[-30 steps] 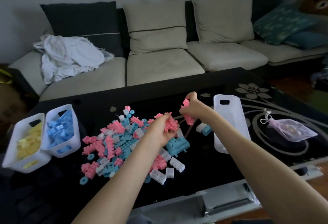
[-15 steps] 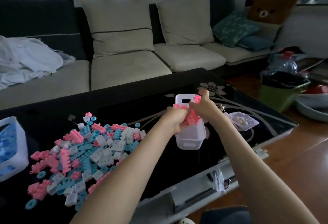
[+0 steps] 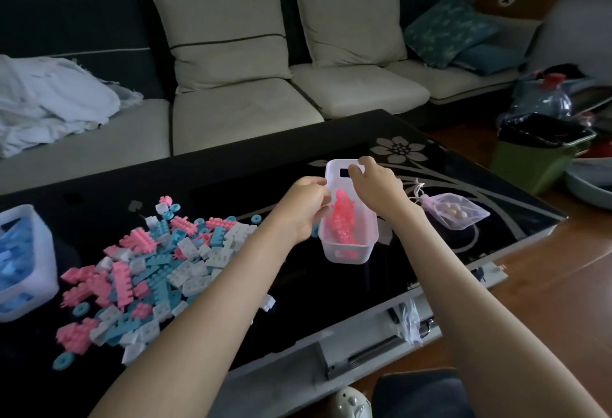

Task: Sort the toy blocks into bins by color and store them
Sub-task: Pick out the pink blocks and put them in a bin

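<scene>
A small white bin [image 3: 346, 256] stands on the black glass table [image 3: 251, 169], right of a mixed pile of pink, blue and white toy blocks [image 3: 155, 262]. Pink blocks [image 3: 342, 219], blurred by motion, lie inside the bin. My left hand [image 3: 306, 207] hovers at the bin's left rim with loosely curled, empty fingers. Over the bin's far end by its handle slot, my right hand [image 3: 377, 186] points its fingers down and holds nothing. At the left edge stands another white bin [image 3: 39, 252] filled with blue blocks.
A sheer pouch [image 3: 455, 210] with pale beads lies right of the bin. Behind the table runs a sofa [image 3: 245, 109] with white cloth [image 3: 49, 103] on it. A green waste bin [image 3: 538, 152] and clutter stand on the floor at the right.
Both hands carried handfuls of pink blocks from the pile to the white bin and let them drop in. The view has swung right, so the yellow bin is out of sight.
</scene>
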Motion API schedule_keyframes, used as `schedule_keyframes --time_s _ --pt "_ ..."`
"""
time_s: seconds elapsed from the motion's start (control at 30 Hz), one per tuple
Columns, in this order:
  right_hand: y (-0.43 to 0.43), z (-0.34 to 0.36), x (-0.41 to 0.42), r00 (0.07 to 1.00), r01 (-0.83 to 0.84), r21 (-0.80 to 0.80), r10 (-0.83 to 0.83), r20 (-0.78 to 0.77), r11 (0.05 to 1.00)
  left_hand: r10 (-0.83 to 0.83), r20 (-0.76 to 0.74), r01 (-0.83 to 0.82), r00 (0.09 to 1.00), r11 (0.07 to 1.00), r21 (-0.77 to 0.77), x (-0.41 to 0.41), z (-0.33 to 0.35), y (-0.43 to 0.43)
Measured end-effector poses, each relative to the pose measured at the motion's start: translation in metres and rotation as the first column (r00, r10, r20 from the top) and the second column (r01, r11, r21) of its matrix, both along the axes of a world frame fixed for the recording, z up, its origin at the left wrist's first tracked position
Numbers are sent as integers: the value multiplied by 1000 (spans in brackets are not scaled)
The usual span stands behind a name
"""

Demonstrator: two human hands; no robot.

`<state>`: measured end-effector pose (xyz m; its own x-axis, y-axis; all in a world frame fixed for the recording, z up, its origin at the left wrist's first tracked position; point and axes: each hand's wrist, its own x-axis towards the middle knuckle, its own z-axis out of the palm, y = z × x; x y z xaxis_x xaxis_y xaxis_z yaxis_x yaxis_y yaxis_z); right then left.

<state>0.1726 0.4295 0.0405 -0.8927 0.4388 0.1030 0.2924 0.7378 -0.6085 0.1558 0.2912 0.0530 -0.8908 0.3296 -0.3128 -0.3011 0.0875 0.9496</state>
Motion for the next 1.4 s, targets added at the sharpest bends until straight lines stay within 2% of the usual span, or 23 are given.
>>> schedule_keyframes --time_s 0.07,0.13,0.23,0.3,0.37,0.47,0.5,0.57,0.67,0.77,0.83,1.03,1.13,1.2,1.33,1.4 --pt "-14 3 2 999 20 175 -15 -34 984 49 -9 -49 999 999 8 4 6 -16" --pt "-37 6 0 996 -73 278 87 -37 958 102 -16 -103 995 993 -53 8 7 -40" --pt "-78 11 0 939 -331 280 344 1 901 138 -51 -146 989 968 -203 15 5 -82" --pt "-111 12 8 855 -508 271 517 43 817 119 -90 -141 989 939 -314 22 4 -117" --pt "-139 7 21 751 -656 254 649 123 711 35 -110 -78 993 904 -420 30 4 -150" --pt "-181 -8 42 603 -792 263 772 201 550 -94 -42 58 995 846 -530 44 4 -197" --pt "-192 -13 46 563 -820 263 800 210 508 -134 -21 98 991 812 -576 49 3 -208" --pt "-211 -21 54 523 -845 262 822 225 467 -236 -12 155 972 675 -722 60 -5 -230" --pt "-220 -27 53 548 -831 276 797 254 483 -391 -92 104 916 451 -886 74 -21 -247" --pt "-226 -32 50 561 -826 299 753 344 478 -458 -234 -14 858 434 -901 85 -31 -247" --pt "-229 -34 50 571 -820 313 724 387 480 -493 -296 -108 818 375 -921 88 -37 -241" --pt "-234 -33 47 581 -813 317 720 378 489 -508 -393 -302 767 255 -919 83 -53 -226" --pt "-224 -26 37 607 -795 277 723 331 540 -557 -380 -328 739 196 -924 74 -54 -226" --pt "-214 -19 24 638 -769 257 724 262 585 -578 -366 -313 730 193 -930 66 -52 -228" --pt "-196 -11 -15 758 -650 214 642 114 729 -581 -410 -278 703 306 -910 51 -43 -232" --pt "-188 -16 -36 813 -582 182 573 106 792 -563 -461 -282 686 378 -882 46 -39 -234"
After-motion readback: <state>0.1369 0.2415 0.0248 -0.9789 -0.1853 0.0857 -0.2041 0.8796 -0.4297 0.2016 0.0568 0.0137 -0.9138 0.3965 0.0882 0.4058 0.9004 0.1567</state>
